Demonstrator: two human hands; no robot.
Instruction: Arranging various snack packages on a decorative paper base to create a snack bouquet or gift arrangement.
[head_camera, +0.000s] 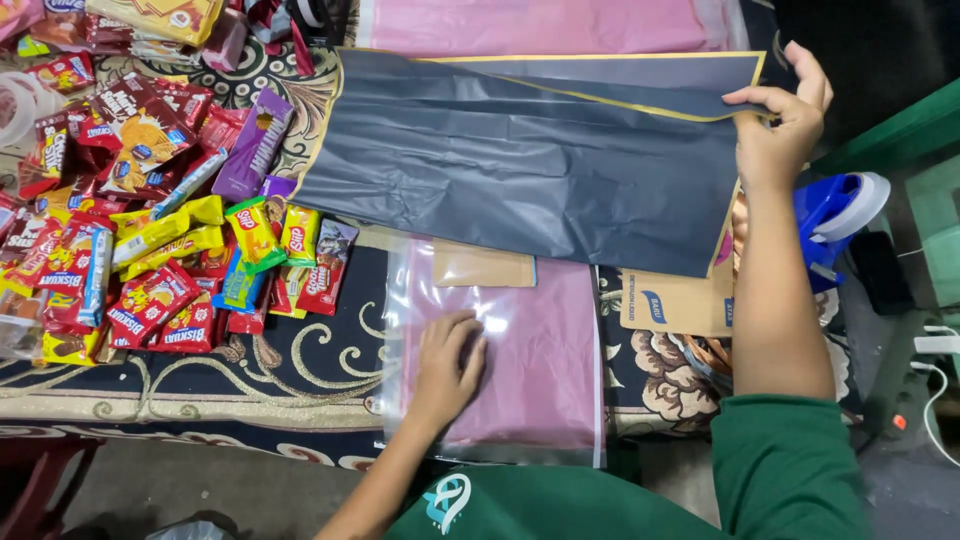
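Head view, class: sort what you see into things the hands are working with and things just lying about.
In hand:
dark sheet with gold edge, gripped by right hand
clear sleeve of pink sheets, pressed flat by left hand

Lying about:
snack packets
blue tape dispenser
brown cardboard box
patterned cloth

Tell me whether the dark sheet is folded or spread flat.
Folded over along its top: the dark sheet has a gold-edged flap doubled back, its corner pinched by the right hand.
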